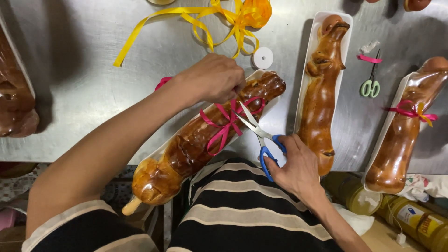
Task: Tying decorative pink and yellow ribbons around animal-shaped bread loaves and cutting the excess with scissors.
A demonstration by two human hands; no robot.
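Observation:
A long glazed brown bread (196, 144) wrapped in clear film lies on a white tray (255, 74), slanting off the table's front edge toward my lap. A pink ribbon (227, 122) is tied in a bow around its middle. My left hand (212, 77) pinches a ribbon end above the bow. My right hand (296, 165) holds blue-handled scissors (261, 135), whose open blades point at the ribbon by my left fingers.
The steel table (84, 79) carries a loose yellow ribbon (219, 21), a white ribbon spool (263, 57), an unwrapped bread on a tray (322, 84), green scissors (371, 86) and a wrapped, ribboned bread (401, 135) at right. Another bread (14, 98) lies at far left. Jars (415, 217) stand at lower right.

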